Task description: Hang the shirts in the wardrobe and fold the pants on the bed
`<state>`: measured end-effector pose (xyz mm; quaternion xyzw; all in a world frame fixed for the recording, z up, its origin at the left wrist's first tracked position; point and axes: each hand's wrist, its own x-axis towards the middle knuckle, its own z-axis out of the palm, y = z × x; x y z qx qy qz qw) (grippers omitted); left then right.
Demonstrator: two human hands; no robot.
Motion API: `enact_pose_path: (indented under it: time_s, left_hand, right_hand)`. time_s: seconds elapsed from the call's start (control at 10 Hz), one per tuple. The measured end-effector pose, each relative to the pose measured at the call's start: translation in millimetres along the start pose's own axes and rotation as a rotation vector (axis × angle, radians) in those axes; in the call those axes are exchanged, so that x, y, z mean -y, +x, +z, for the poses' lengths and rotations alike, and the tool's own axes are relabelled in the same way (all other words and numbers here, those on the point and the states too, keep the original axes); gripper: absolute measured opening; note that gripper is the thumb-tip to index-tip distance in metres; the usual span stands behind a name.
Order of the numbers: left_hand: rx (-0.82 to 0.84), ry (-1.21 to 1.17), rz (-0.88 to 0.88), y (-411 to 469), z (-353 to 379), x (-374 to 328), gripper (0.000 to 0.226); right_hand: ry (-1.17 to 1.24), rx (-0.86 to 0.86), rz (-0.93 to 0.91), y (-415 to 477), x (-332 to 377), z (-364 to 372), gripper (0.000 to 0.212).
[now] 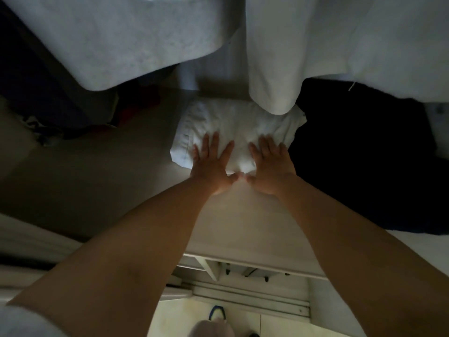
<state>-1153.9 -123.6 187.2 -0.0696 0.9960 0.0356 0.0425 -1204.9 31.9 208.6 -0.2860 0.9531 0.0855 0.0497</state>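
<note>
While both lie flat with fingers straight, the left hand (pixel 211 164) and right hand (pixel 269 166) press on the folded white garment (pixel 233 127); neither grips anything. The garment sits on a pale shelf (pixel 97 181) under hanging white shirts (pixel 315 45), with dark clothing (pixel 364 154) just beside it at the right. Likely smoothing step: push outward from centre, even pressure, keep edges square, don't drag the fold open

Pale tiled floor (pixel 175 319) at the lower edge, with a blue looped strap (pixel 217 312) on it, apparently footwear. Well above and left of the strap, a dim heap of dark and red fabric (pixel 136 108); above and right of it, a broad black cloth (pixel 364 161).
</note>
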Motion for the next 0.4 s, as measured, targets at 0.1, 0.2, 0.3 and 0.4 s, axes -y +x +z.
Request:
enact_pose_path:
  time_s: [0.1,0.2,0.3,0.4]
  left_hand:
    - [0.039,-0.001,0.004,0,-6,1,0.095]
    - [0.08,-0.015,0.036,-7,-20,-1,0.087]
    - [0.037,-0.135,0.075,-15,-38,2,0.067]
    - [0.036,-0.201,0.085,-52,-39,-8,0.058]
  right_hand:
    - [-0.028,0.022,0.014,0,0,-5,0.085]
    - [-0.039,-0.033,-0.005,-5,4,-10,0.073]
    - [0.042,-0.094,0.004,-14,12,-15,0.062]
    - [0.073,-0.127,-0.017,-45,25,-10,0.06]
